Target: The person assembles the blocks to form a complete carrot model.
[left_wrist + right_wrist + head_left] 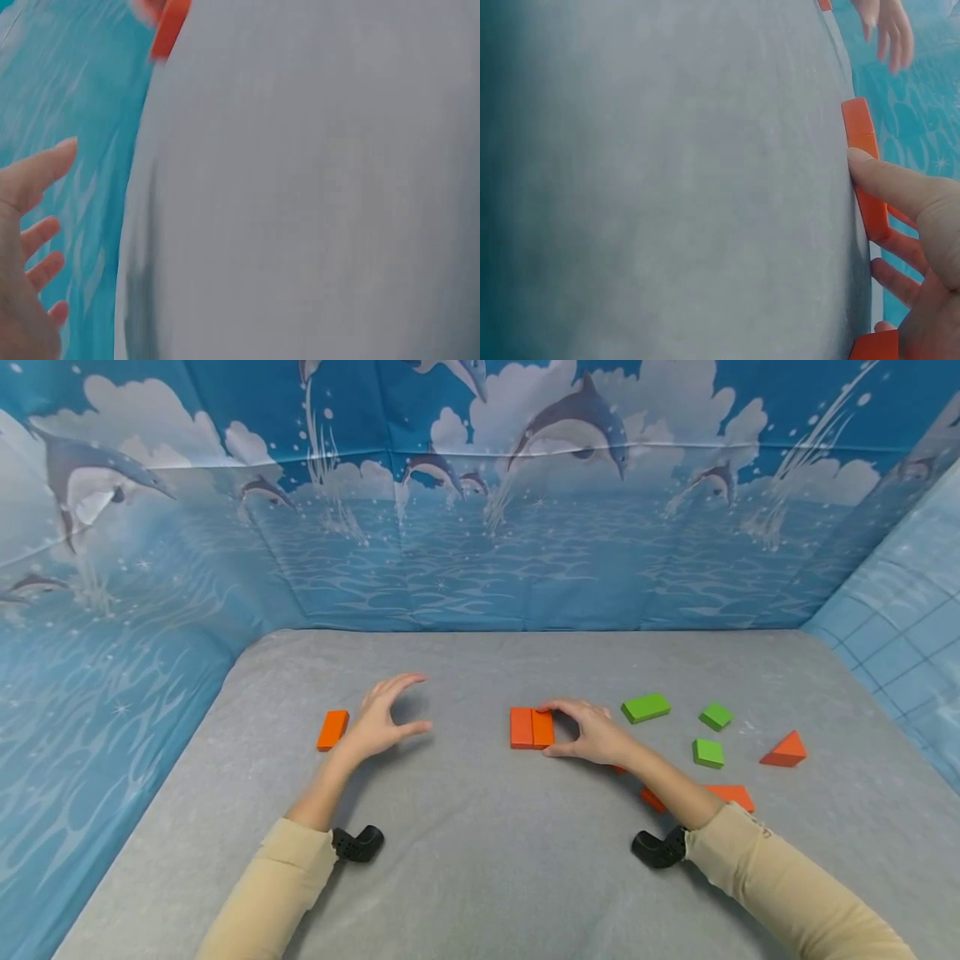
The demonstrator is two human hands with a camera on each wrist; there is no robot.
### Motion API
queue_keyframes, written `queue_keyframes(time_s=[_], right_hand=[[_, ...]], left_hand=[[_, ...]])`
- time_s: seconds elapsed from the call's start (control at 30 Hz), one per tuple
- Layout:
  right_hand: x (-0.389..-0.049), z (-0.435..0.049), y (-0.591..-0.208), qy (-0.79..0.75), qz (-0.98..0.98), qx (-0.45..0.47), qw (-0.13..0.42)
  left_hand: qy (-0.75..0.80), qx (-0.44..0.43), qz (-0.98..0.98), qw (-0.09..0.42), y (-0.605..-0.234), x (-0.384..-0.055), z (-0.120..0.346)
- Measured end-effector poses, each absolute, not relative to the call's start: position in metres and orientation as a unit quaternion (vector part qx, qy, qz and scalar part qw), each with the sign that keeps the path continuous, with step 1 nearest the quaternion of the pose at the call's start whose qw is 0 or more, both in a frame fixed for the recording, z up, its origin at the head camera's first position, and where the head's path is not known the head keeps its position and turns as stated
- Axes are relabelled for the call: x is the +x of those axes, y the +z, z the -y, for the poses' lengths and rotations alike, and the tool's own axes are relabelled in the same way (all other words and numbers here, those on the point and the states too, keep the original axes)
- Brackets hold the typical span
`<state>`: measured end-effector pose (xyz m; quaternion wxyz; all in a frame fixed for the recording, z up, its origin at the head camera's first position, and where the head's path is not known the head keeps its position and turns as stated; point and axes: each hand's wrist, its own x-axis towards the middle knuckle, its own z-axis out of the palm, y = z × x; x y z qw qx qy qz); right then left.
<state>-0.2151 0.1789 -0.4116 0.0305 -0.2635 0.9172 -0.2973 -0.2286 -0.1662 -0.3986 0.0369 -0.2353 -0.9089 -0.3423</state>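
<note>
In the head view two orange rectangular blocks lie side by side in the middle of the grey cloth, their long edges together. My right hand (597, 735) pinches the right-hand block (543, 728) between thumb and fingers, while the left-hand block (521, 728) lies against it. The right wrist view shows the thumb (896, 184) against the near end of these blocks. My left hand (378, 720) holds nothing; its thumb and fingers are spread apart in a wide curve. Just left of it lies a single orange block (333, 730).
To the right are a long green block (646, 707), two small green blocks (716, 717) and an orange triangular block (785, 750). More orange pieces (731, 797) lie partly hidden under my right forearm. A dolphin-print curtain (465, 560) surrounds the cloth-covered surface (480, 860).
</note>
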Motion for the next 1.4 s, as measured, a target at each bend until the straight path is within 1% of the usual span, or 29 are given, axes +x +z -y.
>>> queue_keyframes(time_s=[0.3, 0.43, 0.57, 0.97, 1.1, 1.27, 1.4], right_hand=[[-0.215, -0.18, -0.412, -0.297, -0.917, -0.266, 0.03], [-0.215, -0.179, -0.411, -0.297, -0.917, -0.266, 0.033], [-0.214, -0.179, -0.411, -0.297, -0.916, -0.266, 0.033], [-0.215, -0.18, -0.411, -0.296, -0.917, -0.264, 0.037], [-0.215, -0.18, -0.411, -0.296, -0.917, -0.265, 0.035], [-0.215, -0.18, -0.411, -0.296, -0.917, -0.266, 0.035], [-0.214, -0.18, -0.41, -0.295, -0.917, -0.266, 0.034]], left_hand=[[-0.348, -0.197, 0.916, 0.04, -0.407, -0.215, 0.252], [-0.352, -0.181, 0.918, 0.023, -0.413, -0.209, 0.273], [-0.358, -0.176, 0.917, 0.011, -0.419, -0.205, 0.283], [-0.384, -0.155, 0.91, 0.005, -0.427, -0.204, 0.29], [-0.385, -0.155, 0.91, 0.023, -0.428, -0.206, 0.287], [-0.386, -0.154, 0.908, 0.049, -0.421, -0.21, 0.27], [-0.393, -0.172, 0.902, 0.049, -0.414, -0.215, 0.246]])
